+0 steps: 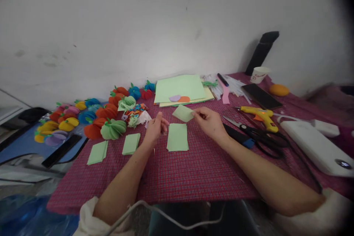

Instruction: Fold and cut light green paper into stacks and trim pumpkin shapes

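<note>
A green paper piece (183, 113) was pinched by the right hand (210, 122) above the stack (177, 137); left hand (155, 128) fingers were loosely curled, empty.

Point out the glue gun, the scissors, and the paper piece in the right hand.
glue gun (260, 115), head view, yellow body
scissors (258, 136), head view, black handles
paper piece (183, 113), head view, middle of green sheet

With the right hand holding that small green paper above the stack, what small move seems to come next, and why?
Probably bring the left hand over to pinch the free edge of the green paper piece. The right hand holds it by one side only, lifted above the stack of green pieces, and the left hand is empty beside it.
</note>
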Tool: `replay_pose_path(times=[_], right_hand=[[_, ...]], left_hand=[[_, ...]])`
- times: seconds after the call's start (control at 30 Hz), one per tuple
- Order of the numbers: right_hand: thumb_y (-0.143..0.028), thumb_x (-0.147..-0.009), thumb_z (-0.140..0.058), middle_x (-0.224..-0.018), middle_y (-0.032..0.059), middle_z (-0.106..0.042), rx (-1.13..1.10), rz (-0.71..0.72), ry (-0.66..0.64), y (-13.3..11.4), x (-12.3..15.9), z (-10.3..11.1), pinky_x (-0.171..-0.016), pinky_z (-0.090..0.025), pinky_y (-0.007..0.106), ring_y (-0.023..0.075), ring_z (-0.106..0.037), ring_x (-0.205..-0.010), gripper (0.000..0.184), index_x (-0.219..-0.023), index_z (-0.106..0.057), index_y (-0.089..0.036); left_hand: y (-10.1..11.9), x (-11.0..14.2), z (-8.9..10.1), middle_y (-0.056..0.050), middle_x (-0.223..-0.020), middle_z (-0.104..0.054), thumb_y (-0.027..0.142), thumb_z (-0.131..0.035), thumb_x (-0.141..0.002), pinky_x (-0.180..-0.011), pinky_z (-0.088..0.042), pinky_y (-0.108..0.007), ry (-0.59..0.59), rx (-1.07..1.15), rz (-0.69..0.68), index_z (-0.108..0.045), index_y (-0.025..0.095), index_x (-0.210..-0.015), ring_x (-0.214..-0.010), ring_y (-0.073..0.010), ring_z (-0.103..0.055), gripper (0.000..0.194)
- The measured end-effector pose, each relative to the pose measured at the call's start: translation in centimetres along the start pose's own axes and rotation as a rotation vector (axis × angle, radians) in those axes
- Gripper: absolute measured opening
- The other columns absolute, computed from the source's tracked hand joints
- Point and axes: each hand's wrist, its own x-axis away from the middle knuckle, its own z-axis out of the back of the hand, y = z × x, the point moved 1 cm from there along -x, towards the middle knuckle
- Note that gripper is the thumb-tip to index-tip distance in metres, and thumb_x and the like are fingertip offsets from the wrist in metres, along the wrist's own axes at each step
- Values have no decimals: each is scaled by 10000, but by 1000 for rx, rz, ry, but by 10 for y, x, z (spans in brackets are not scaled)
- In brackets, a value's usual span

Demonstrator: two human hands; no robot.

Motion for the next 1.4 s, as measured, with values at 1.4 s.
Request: replay_pose_path(times=[1.4], right_hand=[[-369, -692, -561, -667, -3, -603, -800, -276, -480, -8, 10, -19, -574, -392, 232, 99, -505, -575, 277, -808, -636, -129]], left_hand=[[-2, 23, -26, -59, -690, -646, 376, -612, -659, -508, -413, -229, -334, 281, 41, -633, 115, -898, -517, -119, -545, 354]])
